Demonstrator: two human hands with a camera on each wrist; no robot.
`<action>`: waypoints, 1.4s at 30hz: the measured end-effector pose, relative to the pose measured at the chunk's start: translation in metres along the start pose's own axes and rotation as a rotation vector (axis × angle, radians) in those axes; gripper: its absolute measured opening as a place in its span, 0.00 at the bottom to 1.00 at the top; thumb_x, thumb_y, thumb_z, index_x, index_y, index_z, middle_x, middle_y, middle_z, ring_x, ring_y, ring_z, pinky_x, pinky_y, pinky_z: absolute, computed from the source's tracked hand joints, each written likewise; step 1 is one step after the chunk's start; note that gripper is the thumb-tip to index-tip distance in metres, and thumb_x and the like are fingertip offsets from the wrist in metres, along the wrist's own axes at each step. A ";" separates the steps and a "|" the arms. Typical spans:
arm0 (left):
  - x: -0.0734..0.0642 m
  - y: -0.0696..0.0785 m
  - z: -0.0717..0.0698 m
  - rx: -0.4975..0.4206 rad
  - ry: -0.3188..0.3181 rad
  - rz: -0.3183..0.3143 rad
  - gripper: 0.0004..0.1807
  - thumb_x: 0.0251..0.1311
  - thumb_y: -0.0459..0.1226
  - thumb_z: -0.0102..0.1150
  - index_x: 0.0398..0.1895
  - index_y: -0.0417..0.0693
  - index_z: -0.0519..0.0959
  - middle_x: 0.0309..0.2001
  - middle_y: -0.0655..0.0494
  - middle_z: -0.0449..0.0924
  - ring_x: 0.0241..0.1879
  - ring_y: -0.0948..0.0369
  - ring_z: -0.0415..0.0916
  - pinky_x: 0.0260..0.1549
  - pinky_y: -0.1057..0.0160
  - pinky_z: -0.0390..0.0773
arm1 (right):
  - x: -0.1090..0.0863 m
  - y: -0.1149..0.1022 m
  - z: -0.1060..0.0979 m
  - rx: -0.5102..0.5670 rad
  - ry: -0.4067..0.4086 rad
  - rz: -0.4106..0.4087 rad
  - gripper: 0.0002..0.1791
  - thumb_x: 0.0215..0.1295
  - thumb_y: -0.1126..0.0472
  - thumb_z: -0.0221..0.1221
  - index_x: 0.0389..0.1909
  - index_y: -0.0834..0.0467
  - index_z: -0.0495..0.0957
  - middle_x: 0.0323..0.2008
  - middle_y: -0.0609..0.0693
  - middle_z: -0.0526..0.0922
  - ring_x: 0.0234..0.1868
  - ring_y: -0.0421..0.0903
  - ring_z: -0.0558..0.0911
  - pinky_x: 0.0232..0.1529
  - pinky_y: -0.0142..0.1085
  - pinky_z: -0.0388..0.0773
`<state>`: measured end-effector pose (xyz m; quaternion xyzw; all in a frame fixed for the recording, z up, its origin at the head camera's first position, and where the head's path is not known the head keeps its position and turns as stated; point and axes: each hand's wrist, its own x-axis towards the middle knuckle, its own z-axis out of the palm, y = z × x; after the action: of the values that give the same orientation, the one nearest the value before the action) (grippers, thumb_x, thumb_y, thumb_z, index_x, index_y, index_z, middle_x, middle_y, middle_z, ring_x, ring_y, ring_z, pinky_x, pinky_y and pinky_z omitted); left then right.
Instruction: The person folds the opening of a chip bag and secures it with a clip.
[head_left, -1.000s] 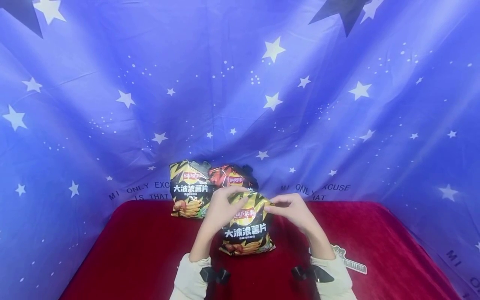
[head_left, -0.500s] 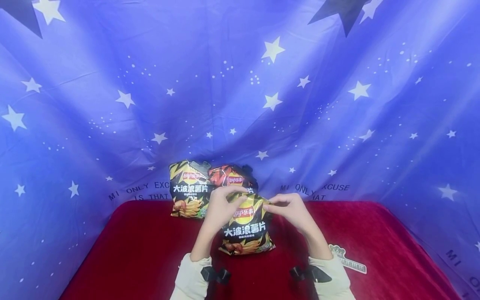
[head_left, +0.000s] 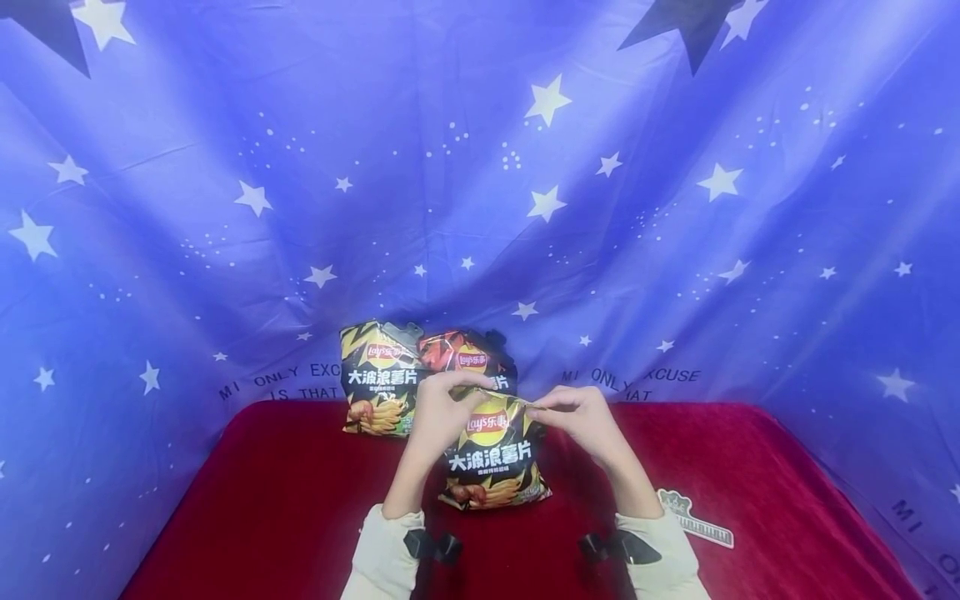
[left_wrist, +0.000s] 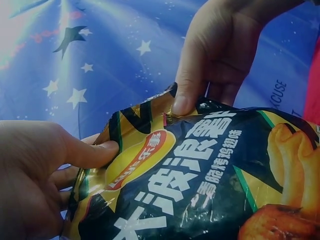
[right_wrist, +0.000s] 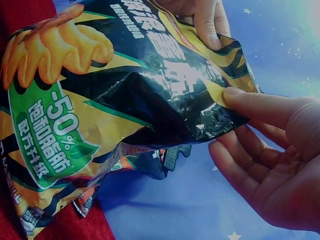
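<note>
A black-and-yellow bag of potato chips (head_left: 491,458) stands on the red cloth between both hands, front panel facing me. My left hand (head_left: 447,414) pinches its upper left part, the thumb lying on the front near the logo, as the left wrist view shows. At the upper right corner, my right hand (head_left: 572,414) pinches the bag's top edge, thumb in front and fingers behind. In the right wrist view the bag's foil (right_wrist: 185,100) is creased near that thumb. The top edge looks bent over between the hands.
Behind stand another black-and-yellow chip bag (head_left: 380,387) and a red chip bag (head_left: 457,354), each with a clip at its top. A pale flat piece with piano-key print (head_left: 697,521) lies right of my right forearm on the red cloth (head_left: 285,508).
The bag's upper right corner, which stuck out to the right, is now drawn in and its top edge sits lower. My right fingertips shifted slightly left; my left hand stays nearly in place.
</note>
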<state>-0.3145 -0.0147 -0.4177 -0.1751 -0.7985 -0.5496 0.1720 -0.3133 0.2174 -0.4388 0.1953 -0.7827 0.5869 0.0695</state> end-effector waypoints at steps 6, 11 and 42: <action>0.001 -0.003 -0.001 -0.022 0.006 -0.005 0.10 0.52 0.25 0.70 0.36 0.45 0.90 0.39 0.56 0.91 0.38 0.60 0.87 0.41 0.65 0.84 | 0.000 0.003 0.000 -0.046 0.021 -0.045 0.08 0.57 0.67 0.72 0.38 0.64 0.89 0.31 0.59 0.89 0.33 0.38 0.83 0.35 0.31 0.82; 0.001 -0.005 -0.004 -0.054 -0.058 -0.015 0.10 0.55 0.25 0.68 0.38 0.45 0.90 0.43 0.53 0.91 0.46 0.58 0.87 0.49 0.60 0.85 | -0.002 0.004 -0.003 -0.071 -0.016 -0.011 0.08 0.58 0.65 0.72 0.38 0.62 0.89 0.31 0.56 0.89 0.34 0.39 0.84 0.37 0.32 0.82; -0.002 0.007 -0.004 -0.065 -0.076 -0.064 0.06 0.54 0.42 0.76 0.35 0.55 0.89 0.39 0.59 0.91 0.42 0.62 0.85 0.48 0.60 0.84 | -0.005 -0.004 -0.019 0.031 -0.195 0.089 0.12 0.64 0.62 0.68 0.46 0.64 0.87 0.40 0.55 0.91 0.39 0.42 0.87 0.39 0.38 0.86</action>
<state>-0.3088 -0.0168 -0.4117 -0.1757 -0.7913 -0.5736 0.1179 -0.3094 0.2357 -0.4308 0.2175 -0.7846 0.5795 -0.0360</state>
